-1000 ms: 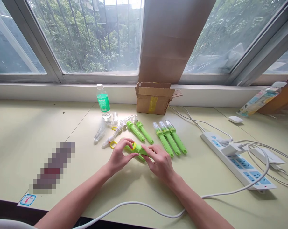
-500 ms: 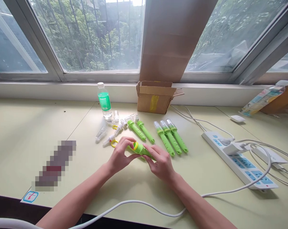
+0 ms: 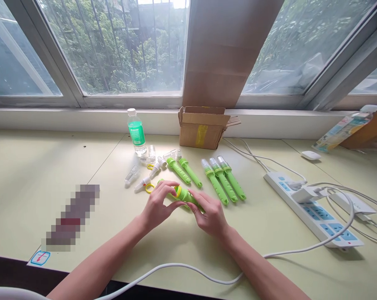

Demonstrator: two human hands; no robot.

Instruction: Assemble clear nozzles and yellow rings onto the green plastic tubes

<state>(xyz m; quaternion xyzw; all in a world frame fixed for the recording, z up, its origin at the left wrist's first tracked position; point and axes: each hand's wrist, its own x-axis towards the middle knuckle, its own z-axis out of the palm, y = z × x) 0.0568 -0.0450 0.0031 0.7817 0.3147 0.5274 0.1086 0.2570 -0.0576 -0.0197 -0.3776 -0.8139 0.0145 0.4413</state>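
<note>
From the left, we saw a pixelated patch (image 3: 71, 216) on a pale table (image 3: 16, 175), then an upright bottle (image 3: 136, 132) with a green label. In front of it lay loose clear caps (image 3: 132, 176) and white pieces (image 3: 142, 184), with a yellow loop (image 3: 150, 188) beside the nearest piece. Next, we saw the left hand (image 3: 158, 204), its thumb and fingers curved narrowly about the yellow ring (image 3: 177, 191) at the mouth of a green tube (image 3: 188, 197). The tube was held up, centre front, its mouth facing left. The right hand (image 3: 210, 210) pinched its other end between thumb and fingers. Behind, we found two more green handles (image 3: 178, 171) and an open cardboard box (image 3: 196, 136). Farther right, three capped green handles (image 3: 218, 185) lay side by side, well apart from a white power strip (image 3: 303, 218).
</note>
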